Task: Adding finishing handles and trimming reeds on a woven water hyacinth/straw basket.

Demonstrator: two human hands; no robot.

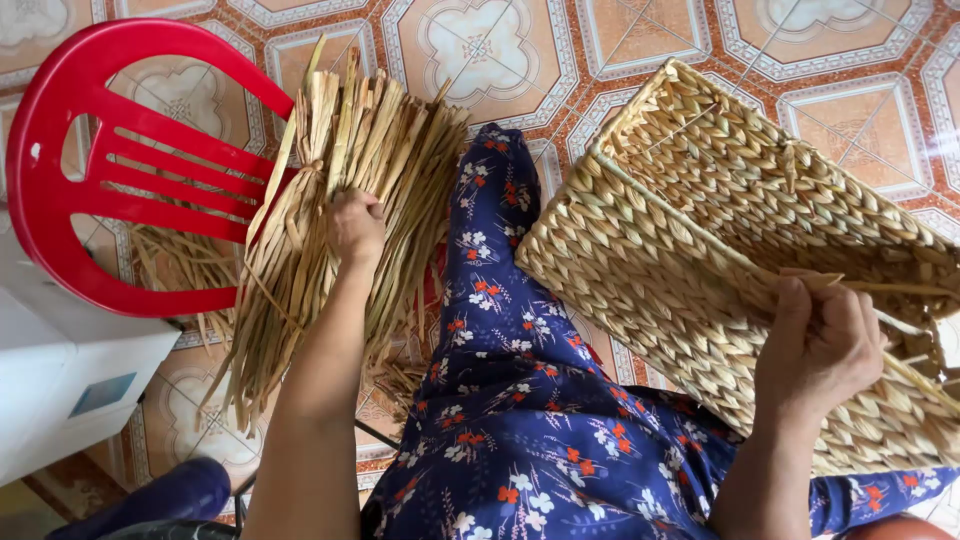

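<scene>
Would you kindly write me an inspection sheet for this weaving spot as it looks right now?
Surface: patterned tiled floor; lap in floral cloth.
Job's things: woven basket tilted on the lap; bundle of dried straw draped on a red chair.
Clutter: loose straw under the chair; white box at left.
Hands: left hand grips the straw; right hand holds the basket rim.
Cables: nothing seen.
Surroundings: nothing seen beyond the floor.

Bare forearms, flowered navy trousers

Both arms are bare from the elbow down to the left hand [357, 226] and right hand [820, 345], with no sleeves, rings or watch showing. The trousers [520, 400] are deep navy cloth printed with small white and orange-red blossoms (thickest towards 6 o'clock), loosely creased.
</scene>
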